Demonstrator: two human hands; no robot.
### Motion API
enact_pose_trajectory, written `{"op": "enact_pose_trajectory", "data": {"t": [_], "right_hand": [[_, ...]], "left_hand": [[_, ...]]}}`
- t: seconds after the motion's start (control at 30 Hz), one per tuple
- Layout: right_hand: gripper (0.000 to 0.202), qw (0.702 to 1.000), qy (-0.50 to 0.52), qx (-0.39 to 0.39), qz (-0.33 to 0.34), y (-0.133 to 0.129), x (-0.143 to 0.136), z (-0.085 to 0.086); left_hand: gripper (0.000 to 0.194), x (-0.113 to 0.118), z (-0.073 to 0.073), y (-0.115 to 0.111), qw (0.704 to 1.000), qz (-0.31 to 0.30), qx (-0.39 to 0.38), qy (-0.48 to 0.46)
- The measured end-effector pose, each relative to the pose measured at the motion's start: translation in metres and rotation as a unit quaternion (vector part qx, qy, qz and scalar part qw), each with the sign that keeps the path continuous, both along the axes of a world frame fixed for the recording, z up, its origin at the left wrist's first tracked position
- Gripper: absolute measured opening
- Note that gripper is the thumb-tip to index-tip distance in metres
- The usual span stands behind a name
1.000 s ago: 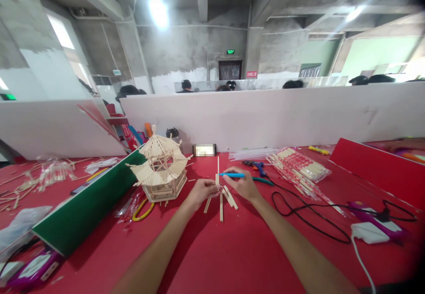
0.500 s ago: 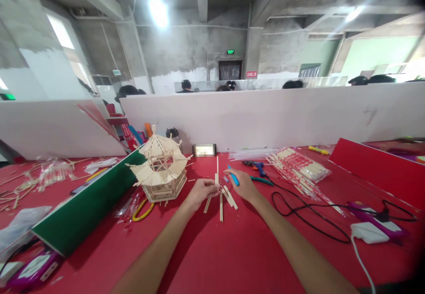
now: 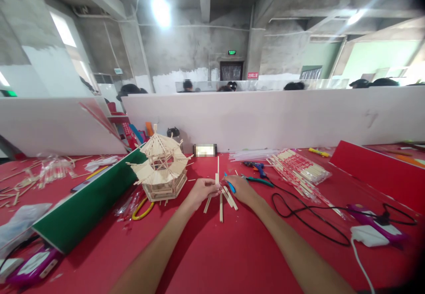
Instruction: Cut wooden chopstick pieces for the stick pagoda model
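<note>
"Grip? L hand pinched pale sticks, ctr of tabletop; R hand held blue pen-like tool."

"Stick handling?"

"Prob. light, stiff, snappable; mid-length hold seemed best."

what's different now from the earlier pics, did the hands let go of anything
The right hand has swung its blue pen-like tool from nearly level, tip at the sticks, to a steep slant, and its fingertips have come close to the left hand. No visible release. The left hand stays pinching the sticks; the stick pavilion model and glue gun are unmoved.
</note>
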State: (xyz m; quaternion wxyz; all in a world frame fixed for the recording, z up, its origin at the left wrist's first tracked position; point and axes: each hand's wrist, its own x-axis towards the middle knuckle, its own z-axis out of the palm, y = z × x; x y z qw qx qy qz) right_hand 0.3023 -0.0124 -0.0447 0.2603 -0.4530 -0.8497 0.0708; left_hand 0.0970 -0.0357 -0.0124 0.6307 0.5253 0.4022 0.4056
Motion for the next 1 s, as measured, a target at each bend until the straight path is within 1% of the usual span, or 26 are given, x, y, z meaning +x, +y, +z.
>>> {"op": "enact_pose_trajectory", "data": {"t": [0.1,0.17,0.37,0.5,0.6,0.67,0.77,0.83,0.9,1.0], "right_hand": [[0.032,1.000,-0.010,-0.026,0.012,0.001,-0.001,-0.002],[0.031,1.000,-0.010,-0.028,0.008,0.001,-0.001,-0.003],[0.015,0.999,-0.013,-0.002,-0.042,-0.001,0.000,-0.001],[0.013,0.998,0.012,0.018,-0.055,0.000,-0.002,-0.003],[0.012,0.996,0.068,0.024,-0.056,0.001,-0.002,0.001],[0.013,0.992,0.121,0.018,-0.035,-0.001,-0.001,0.006],[0.017,0.982,0.185,-0.020,0.031,-0.008,-0.001,0.016],[0.017,0.974,0.210,-0.047,0.069,-0.014,-0.002,0.022],[0.017,0.969,0.221,-0.066,0.088,-0.019,-0.004,0.027],[0.017,0.966,0.227,-0.084,0.095,-0.024,-0.007,0.033]], "left_hand": [[0.035,0.001,0.002,-0.002,1.000,0.000,0.000,0.000],[0.035,0.002,0.002,-0.003,1.000,0.000,-0.003,0.002],[0.036,0.000,-0.003,0.000,1.000,0.002,0.002,0.002],[0.037,-0.001,-0.005,0.002,1.000,0.005,0.007,0.016],[0.036,-0.002,-0.007,0.005,0.999,0.018,0.014,0.039],[0.036,-0.003,-0.010,0.009,0.998,0.037,0.018,0.056],[0.035,-0.005,-0.015,0.015,0.995,0.063,0.036,0.071],[0.035,-0.006,-0.017,0.018,0.993,0.068,0.054,0.074],[0.035,-0.006,-0.017,0.019,0.993,0.064,0.069,0.072],[0.033,-0.006,-0.016,0.017,0.993,0.059,0.074,0.068]]}}
